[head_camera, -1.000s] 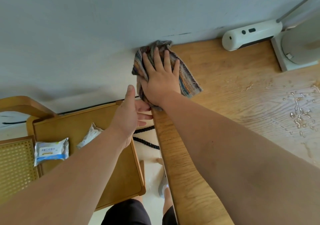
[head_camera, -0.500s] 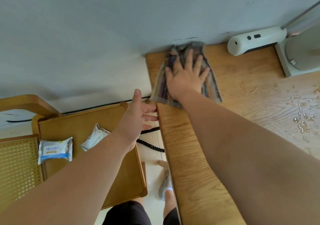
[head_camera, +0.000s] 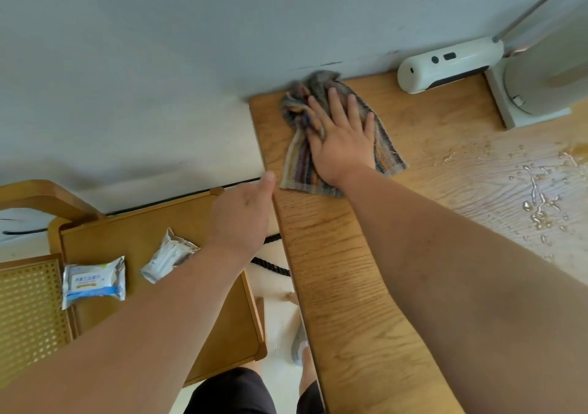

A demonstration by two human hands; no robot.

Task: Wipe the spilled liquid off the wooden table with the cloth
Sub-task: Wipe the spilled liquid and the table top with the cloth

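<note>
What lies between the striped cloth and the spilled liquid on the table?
In the head view, only bare wooden table separates the cloth under the right hand from the spilled liquid, apart from wet specks.

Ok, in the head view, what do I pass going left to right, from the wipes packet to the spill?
First the wipes packet → crumpled wrapper → left hand → cloth under the right hand → white device → spilled liquid.

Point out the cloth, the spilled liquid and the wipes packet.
cloth (head_camera: 299, 162), head view, its striped lower left part
spilled liquid (head_camera: 541, 210), head view, the largest cluster of drops
wipes packet (head_camera: 94, 281), head view, middle of its label
</note>
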